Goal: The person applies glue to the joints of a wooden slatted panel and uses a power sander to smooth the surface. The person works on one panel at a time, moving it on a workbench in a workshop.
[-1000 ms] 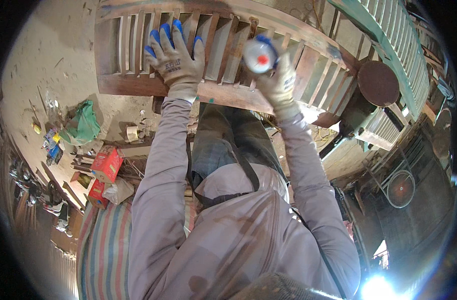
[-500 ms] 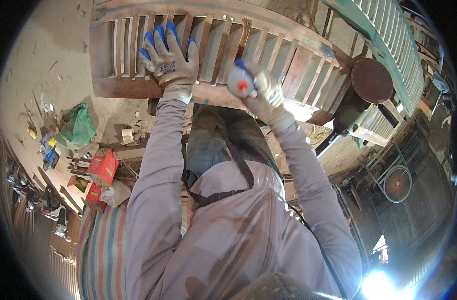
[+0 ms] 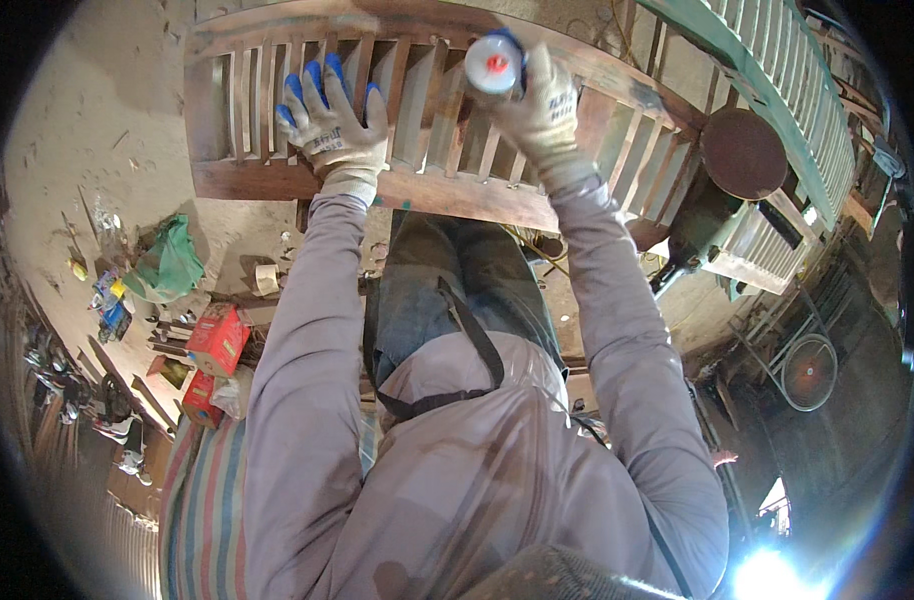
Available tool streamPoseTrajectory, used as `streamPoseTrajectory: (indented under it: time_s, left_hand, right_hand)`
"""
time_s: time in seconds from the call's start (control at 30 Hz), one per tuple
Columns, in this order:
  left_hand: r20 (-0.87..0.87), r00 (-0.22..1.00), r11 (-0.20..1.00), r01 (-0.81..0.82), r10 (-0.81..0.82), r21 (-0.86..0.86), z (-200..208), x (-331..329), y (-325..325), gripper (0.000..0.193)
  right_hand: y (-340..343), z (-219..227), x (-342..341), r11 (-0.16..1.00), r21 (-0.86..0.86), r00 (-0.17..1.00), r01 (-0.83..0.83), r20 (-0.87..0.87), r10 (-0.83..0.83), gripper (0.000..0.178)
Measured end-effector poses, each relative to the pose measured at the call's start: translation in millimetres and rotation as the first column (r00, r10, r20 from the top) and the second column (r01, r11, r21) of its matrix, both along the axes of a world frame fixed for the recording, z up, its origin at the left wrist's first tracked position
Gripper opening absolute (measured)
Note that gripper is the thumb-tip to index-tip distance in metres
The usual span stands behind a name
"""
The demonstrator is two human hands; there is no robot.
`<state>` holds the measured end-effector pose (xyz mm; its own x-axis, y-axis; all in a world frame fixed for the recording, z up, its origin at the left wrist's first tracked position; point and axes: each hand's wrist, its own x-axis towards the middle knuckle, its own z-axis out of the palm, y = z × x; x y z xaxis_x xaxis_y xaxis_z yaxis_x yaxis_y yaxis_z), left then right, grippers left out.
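Observation:
My left hand (image 3: 335, 130), in a pale glove with blue fingertips, lies with spread fingers across the slats of a slatted wooden panel (image 3: 417, 190). My right hand (image 3: 539, 112), gloved too, grips a whitish round bottle (image 3: 492, 65) with a red spot in its middle. The bottle is over the far half of the panel, near the far rail. Its lower side and most of the fingers around it are hidden, and I cannot tell whether it touches the wood.
A round brown disc (image 3: 744, 153) stands by the panel's right end, with a green slatted piece (image 3: 777, 110) beyond. At left lie a green cloth (image 3: 167, 262) and red boxes (image 3: 218, 338). A round fan (image 3: 802, 372) stands at far right.
My right hand and the bottle have moved away from me, from the panel's near rail toward its far rail. My left hand stays spread on the slats.

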<state>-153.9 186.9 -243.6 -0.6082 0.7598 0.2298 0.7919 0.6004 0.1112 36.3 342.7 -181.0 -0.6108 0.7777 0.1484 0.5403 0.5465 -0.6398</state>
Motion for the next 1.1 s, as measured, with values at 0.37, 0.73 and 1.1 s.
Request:
streamPoseTrajectory:
  time_s: [0.37, 0.73, 1.1]
  left_hand:
    - [0.078, 0.997, 0.993, -0.012, 0.022, -0.119, 8.4, 0.3, 1.6, 0.072]
    - [-0.159, 0.914, 0.875, 0.404, -0.373, 0.266, 64.0, 4.3, 91.1, 0.047]
    - [-0.048, 0.655, 0.657, 0.753, -0.754, -0.045, 141.6, 8.2, 356.1, 0.028]
  right_hand:
    - [-145.5, 46.2, 85.9, 0.988, -0.108, 0.993, 0.111, -0.033, -0.115, 0.069]
    - [-149.6, 93.5, 127.8, 0.768, -0.117, 0.777, 0.629, 0.090, -0.623, 0.067]
    - [-182.0, 133.6, 100.5, 0.610, -0.163, 0.627, 0.775, 0.077, -0.776, 0.062]
